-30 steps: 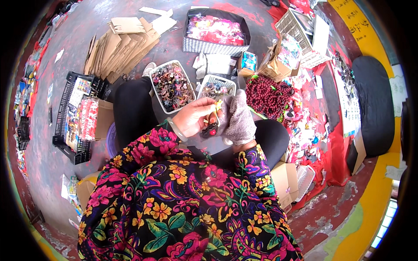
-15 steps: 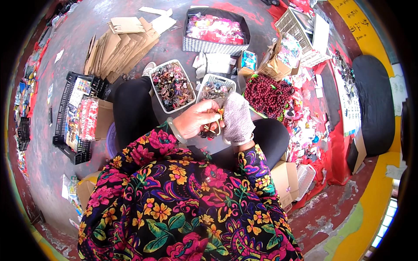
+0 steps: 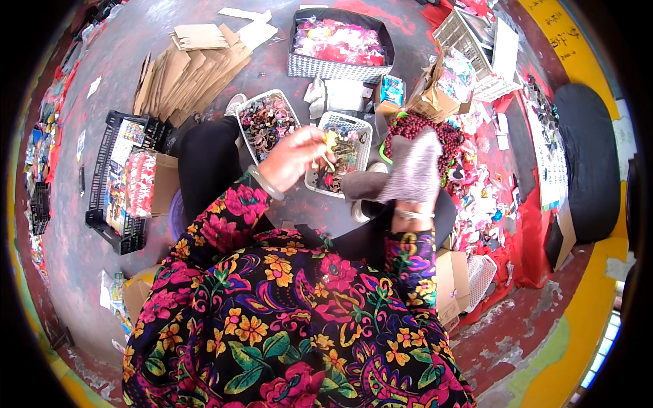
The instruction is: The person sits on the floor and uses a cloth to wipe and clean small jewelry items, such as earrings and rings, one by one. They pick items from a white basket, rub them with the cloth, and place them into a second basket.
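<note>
Left hand (image 3: 294,161) pinches a small yellow trinket (image 3: 331,144) above the white basket (image 3: 365,124) (light, probably stiff plastic, best gripped at its edges), while the gloved right hand (image 3: 416,170) hangs loosely spread.

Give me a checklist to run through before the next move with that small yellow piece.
1. Left hand grips the yellow piece: ok, pinched at the fingertips.
2. Right hand free: ok, gloved, apart from the left hand, nothing seen in it.
3. White basket within reach: ok, directly under the piece.
4. Second basket of dark bits upright: ok, beside the left hand.
5. Red beads out of the way: cannot tell, the glove hides part of the pile.
6. Piece whole and untangled: cannot tell, too small.
</note>
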Tool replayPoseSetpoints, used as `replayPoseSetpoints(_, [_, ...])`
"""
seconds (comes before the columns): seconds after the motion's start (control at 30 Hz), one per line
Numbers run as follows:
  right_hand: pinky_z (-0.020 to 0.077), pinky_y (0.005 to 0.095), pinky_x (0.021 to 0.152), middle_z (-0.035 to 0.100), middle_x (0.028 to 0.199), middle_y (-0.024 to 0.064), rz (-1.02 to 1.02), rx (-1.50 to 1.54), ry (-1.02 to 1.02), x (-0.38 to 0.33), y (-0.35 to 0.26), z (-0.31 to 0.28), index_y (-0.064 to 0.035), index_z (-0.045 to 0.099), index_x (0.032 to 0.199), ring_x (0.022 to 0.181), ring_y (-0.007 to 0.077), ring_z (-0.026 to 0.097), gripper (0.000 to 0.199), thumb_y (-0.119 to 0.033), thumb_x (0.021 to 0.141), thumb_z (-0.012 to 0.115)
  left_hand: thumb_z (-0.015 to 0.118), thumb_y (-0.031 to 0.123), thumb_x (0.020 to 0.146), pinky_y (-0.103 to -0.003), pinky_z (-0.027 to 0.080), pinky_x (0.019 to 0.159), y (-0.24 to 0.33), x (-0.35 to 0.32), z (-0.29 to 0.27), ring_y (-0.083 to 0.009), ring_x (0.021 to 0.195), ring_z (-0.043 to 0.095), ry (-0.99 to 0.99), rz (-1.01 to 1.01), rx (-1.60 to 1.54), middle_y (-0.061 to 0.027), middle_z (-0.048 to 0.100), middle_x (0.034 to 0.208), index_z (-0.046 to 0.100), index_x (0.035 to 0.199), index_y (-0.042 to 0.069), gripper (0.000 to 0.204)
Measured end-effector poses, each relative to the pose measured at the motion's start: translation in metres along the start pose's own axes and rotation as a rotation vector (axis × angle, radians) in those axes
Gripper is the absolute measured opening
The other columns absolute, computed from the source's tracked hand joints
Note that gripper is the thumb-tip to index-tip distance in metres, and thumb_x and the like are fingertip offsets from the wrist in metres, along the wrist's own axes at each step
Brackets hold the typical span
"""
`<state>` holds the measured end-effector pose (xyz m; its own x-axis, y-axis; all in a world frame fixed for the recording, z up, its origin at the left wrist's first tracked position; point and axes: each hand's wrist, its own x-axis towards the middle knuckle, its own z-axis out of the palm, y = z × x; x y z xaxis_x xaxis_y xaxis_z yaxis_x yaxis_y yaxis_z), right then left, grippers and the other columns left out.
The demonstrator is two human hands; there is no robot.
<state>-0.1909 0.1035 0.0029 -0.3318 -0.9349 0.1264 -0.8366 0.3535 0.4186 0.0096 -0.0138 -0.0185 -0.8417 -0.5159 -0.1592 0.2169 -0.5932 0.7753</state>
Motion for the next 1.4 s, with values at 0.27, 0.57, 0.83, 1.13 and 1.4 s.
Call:
replayPoseSetpoints(0.27, [0.0358, 0.0317, 0.090, 0.050, 0.100, 0.0131, -0.015, -0.030, 0.183, -0.019, 0.020, 0.010, -0.0053, 0.047, 0.104, 0.100, 0.0239, 0.046, 0.023, -0.014, 0.083, 0.044, 0.054, 0.004, 0.081, -0.027, 0.045, 0.064, -0.067, 0.023, -0.061, -0.0148, 0.075, 0.057, 0.615, -0.226, -0.066, -0.0044, 0.059, 0.086, 0.053, 0.091, 0.007, 0.011])
replayPoseSetpoints(0.57, [0.0419, 0.0322, 0.084, 0.055, 0.103, 0.0104, -0.366, -1.364, 0.127, -0.014, 0.006, 0.047, -0.0039, 0.047, 0.111, 0.094, 0.0221, 0.052, 0.029, -0.023, 0.091, 0.037, 0.051, 0.004, 0.082, -0.031, 0.046, 0.078, -0.141, 0.063, -0.077, -0.0191, 0.090, 0.052, 0.519, -0.361, -0.006, -0.0079, 0.051, 0.099, 0.044, 0.108, 0.004, 0.027])
replayPoseSetpoints(0.83, [0.0256, 0.0341, 0.102, 0.042, 0.121, 0.0153, -0.300, -1.363, 0.165, -0.019, 0.001, 0.063, -0.0048, 0.045, 0.112, 0.117, 0.0272, 0.036, 0.032, -0.019, 0.084, 0.043, 0.053, 0.013, 0.077, -0.035, 0.047, 0.074, -0.226, 0.059, -0.231, -0.0220, 0.089, 0.057, 0.533, -0.465, 0.901, -0.0108, 0.058, 0.097, 0.060, 0.096, 0.004, 0.022])
replayPoseSetpoints(1.13, [0.0361, 0.0382, 0.089, 0.050, 0.108, 0.0221, -0.499, -1.587, 0.232, 0.002, -0.010, 0.021, -0.0046, 0.055, 0.092, 0.105, 0.0329, 0.045, 0.023, -0.020, 0.077, 0.046, 0.053, 0.008, 0.073, -0.039, 0.044, 0.080, -0.154, 0.053, -0.215, -0.0344, 0.092, 0.054, 1.267, -0.286, 1.079, -0.0204, 0.057, 0.096, 0.056, 0.098, 0.003, 0.025])
replayPoseSetpoints(1.4, [0.0367, 0.0359, 0.090, 0.048, 0.110, 0.0204, -0.175, 0.585, -0.228, 0.012, -0.025, 0.001, -0.0071, 0.054, 0.094, 0.104, 0.0320, 0.045, 0.021, -0.019, 0.077, 0.047, 0.054, 0.012, 0.071, -0.039, 0.038, 0.088, -0.138, 0.056, -0.277, -0.0347, 0.103, 0.048, 1.442, -0.154, 1.091, -0.0197, 0.051, 0.108, 0.045, 0.113, 0.000, 0.043])
